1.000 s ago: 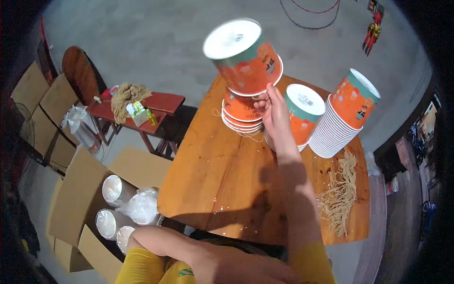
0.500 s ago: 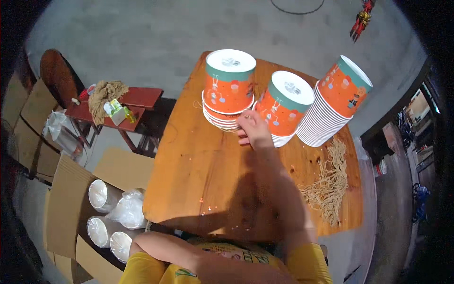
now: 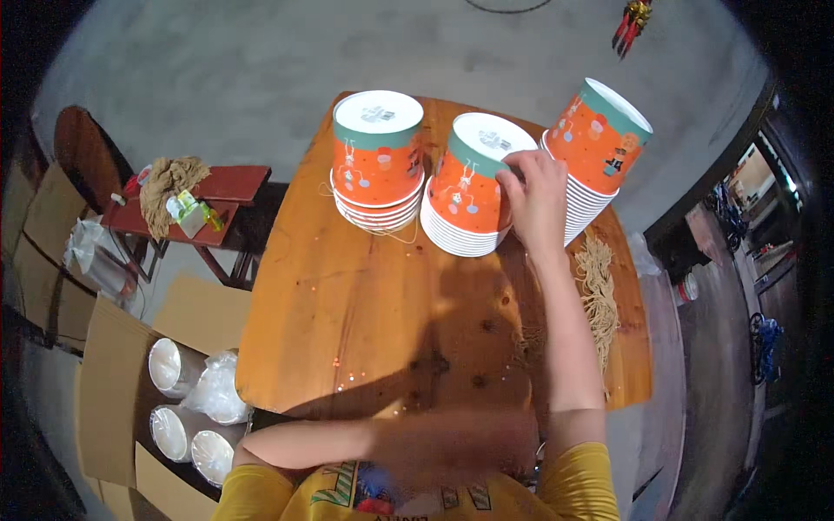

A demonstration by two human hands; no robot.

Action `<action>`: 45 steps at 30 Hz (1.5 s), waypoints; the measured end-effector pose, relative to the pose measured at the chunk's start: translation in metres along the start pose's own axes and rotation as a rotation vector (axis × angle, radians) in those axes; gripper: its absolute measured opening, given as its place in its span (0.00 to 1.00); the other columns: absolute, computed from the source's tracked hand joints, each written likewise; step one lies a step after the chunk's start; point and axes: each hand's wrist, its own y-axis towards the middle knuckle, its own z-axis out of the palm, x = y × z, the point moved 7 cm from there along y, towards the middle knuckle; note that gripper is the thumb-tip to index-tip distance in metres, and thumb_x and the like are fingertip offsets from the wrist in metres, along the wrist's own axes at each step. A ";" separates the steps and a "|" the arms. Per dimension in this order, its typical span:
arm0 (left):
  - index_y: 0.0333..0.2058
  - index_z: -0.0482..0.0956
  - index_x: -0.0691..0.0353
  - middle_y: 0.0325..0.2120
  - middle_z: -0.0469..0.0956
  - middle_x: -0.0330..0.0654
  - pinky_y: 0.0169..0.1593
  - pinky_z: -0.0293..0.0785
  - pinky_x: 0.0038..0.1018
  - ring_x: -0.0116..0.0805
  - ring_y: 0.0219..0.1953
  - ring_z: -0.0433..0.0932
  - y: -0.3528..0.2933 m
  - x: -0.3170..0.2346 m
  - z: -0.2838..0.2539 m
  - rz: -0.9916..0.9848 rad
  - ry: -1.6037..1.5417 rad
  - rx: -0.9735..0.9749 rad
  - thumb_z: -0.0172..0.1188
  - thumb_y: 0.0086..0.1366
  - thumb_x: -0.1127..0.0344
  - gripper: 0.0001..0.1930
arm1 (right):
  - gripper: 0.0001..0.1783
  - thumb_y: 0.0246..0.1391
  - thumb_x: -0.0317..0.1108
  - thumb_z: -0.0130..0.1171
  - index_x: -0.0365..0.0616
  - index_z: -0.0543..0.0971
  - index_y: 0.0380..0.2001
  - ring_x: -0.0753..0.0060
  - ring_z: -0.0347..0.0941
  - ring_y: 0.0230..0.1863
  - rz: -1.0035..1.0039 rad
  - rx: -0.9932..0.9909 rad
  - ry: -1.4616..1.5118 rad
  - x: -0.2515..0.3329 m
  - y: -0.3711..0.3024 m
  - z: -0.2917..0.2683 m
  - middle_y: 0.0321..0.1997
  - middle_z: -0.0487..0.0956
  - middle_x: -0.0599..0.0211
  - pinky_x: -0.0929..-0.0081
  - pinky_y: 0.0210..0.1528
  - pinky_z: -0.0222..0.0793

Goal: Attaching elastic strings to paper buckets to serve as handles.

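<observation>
Three stacks of upside-down orange paper buckets with green bands and white bases stand at the table's far side. My right hand [image 3: 539,195] is at the right side of the middle bucket stack [image 3: 469,187], its fingers bent and pinching the top bucket near its base rim. Thin twine [image 3: 407,236] loops around the lower rims of the left bucket stack [image 3: 378,161]. The right bucket stack [image 3: 599,143], the tallest, leans behind my hand. My left forearm [image 3: 347,441] crosses low in front of me; its hand is smeared and partly hidden by my right arm.
A bundle of beige twine strands [image 3: 598,295] lies on the wooden table [image 3: 321,321] at right. An open carton [image 3: 113,382] holds wrapped white buckets [image 3: 171,369] at lower left. A red bench [image 3: 234,187] carries more twine [image 3: 165,191] and a tissue pack.
My right hand has moved from between the left and middle stacks to the right side of the middle stack. That stack now stands more upright. The view has shifted slightly.
</observation>
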 end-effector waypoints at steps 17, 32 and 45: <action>0.62 0.54 0.60 0.35 0.67 0.35 0.32 0.65 0.17 0.20 0.30 0.66 -0.037 0.114 -0.208 -0.281 0.295 -0.974 0.52 0.65 0.67 0.28 | 0.08 0.47 0.32 0.62 0.43 0.78 0.31 0.60 0.66 0.40 0.014 -0.123 0.104 0.003 0.024 -0.064 0.35 0.74 0.64 0.67 0.45 0.61; 0.40 0.71 0.58 0.34 0.75 0.34 0.36 0.73 0.20 0.21 0.34 0.74 0.028 0.012 -0.209 0.071 -0.001 -0.972 0.55 0.64 0.66 0.08 | 0.07 0.51 0.26 0.61 0.43 0.77 0.35 0.82 0.68 0.42 0.109 -0.232 0.354 -0.007 -0.001 -0.133 0.42 0.72 0.73 0.81 0.44 0.67; 0.37 0.72 0.62 0.27 0.72 0.31 0.34 0.64 0.18 0.17 0.29 0.67 -0.028 -0.090 -0.128 -0.122 0.522 -0.959 0.53 0.65 0.66 0.07 | 0.10 0.61 0.35 0.51 0.46 0.67 0.43 0.78 0.67 0.36 1.003 -0.472 1.415 -0.062 -0.229 -0.062 0.40 0.73 0.67 0.79 0.43 0.67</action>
